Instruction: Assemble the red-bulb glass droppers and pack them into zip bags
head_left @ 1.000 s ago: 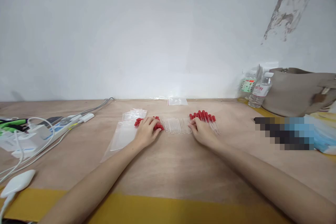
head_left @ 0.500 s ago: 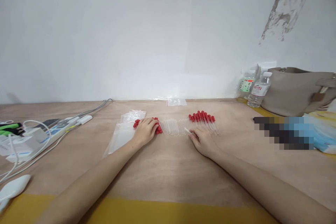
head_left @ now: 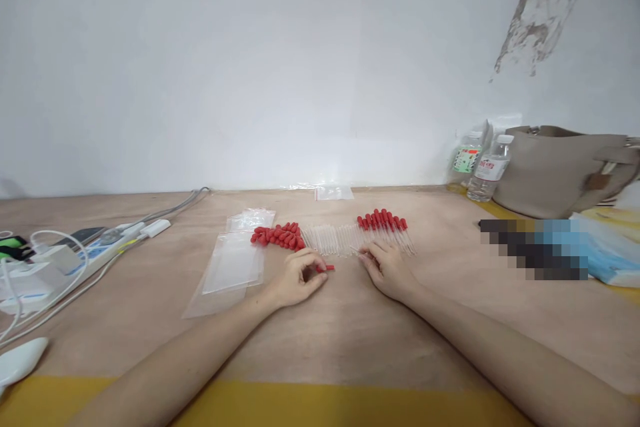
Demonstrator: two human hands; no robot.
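My left hand [head_left: 299, 275] is curled in a pinch on one red rubber bulb [head_left: 325, 268], just above the wooden table [head_left: 320, 327]. My right hand [head_left: 386, 268] pinches a clear glass tube [head_left: 356, 251] whose tip points left toward the bulb. Behind the left hand lies a pile of loose red bulbs [head_left: 277, 236]. A row of bare glass tubes [head_left: 333, 239] lies in the middle. Behind the right hand lies a row of droppers with red bulbs fitted [head_left: 386, 227].
Clear zip bags [head_left: 231, 267] lie left of the bulbs, one more [head_left: 334, 193] by the wall. A power strip with cables [head_left: 75, 255] and a white mouse [head_left: 20, 357] are at the left. Two water bottles [head_left: 481, 160], a beige bag [head_left: 565, 170] and a blurred patch [head_left: 533, 250] sit at the right.
My left hand left the pile of bulbs and came back toward me with one bulb. My right hand drew a tube out of the row and holds it near the bulb.
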